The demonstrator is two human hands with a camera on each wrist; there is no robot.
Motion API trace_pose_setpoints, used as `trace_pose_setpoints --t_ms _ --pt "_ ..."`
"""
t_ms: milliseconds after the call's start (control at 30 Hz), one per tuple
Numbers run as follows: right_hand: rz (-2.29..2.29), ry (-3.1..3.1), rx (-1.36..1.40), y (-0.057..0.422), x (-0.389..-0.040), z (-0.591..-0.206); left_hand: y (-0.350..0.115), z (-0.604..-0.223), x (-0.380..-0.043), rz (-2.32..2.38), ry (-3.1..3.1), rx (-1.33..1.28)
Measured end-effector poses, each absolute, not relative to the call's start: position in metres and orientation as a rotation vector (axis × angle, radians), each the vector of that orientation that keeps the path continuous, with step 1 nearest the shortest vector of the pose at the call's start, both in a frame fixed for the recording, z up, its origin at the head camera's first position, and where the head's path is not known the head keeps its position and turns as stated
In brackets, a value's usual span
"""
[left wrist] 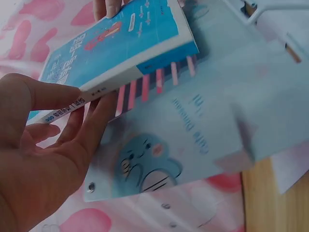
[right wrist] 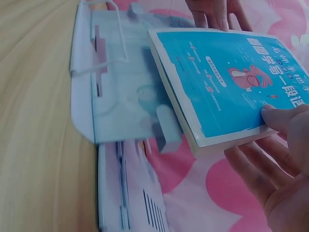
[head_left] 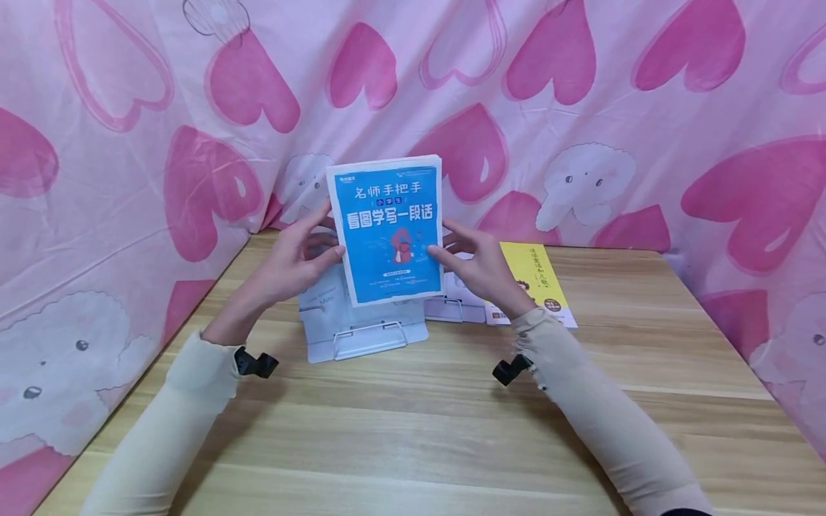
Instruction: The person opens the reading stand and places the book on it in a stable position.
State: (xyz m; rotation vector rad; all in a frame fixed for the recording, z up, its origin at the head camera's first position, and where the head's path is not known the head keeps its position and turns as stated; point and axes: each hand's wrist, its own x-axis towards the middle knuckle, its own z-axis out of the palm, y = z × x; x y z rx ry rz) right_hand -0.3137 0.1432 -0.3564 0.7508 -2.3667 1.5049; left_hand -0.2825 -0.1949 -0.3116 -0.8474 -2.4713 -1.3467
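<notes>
A blue book with a white border is held upright between both hands, its cover facing me. My left hand pinches its left edge, thumb at the spine side and fingers behind, as the left wrist view shows. My right hand grips the right edge, thumb on the cover and fingers underneath. Just behind and below the book stands a pale blue book stand with a wire holder at its front. The book covers much of the stand's upper part in the head view.
Behind to the right is a second, pale purple stand. A yellow book stands beside it, partly behind my right wrist. All rest on a wooden table. A pink cloth with hearts hangs behind and at the sides.
</notes>
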Motion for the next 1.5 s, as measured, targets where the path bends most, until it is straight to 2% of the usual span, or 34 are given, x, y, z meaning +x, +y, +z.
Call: trace_pose_setpoints --t_ms 400,867,1500 --pt "1.516 -2.286 0.788 0.108 -0.315 -0.353 -0.214 -0.29 -0.271 -1.247 -2.419 -0.711" --pt "1.529 -2.378 0.77 0.108 -0.316 -0.365 -0.223 -0.29 -0.275 -1.194 -2.534 -0.724" --pt "1.378 -2.427 0.764 0.098 -0.312 -0.368 -0.24 -0.277 -0.271 -0.955 -2.724 -0.606"
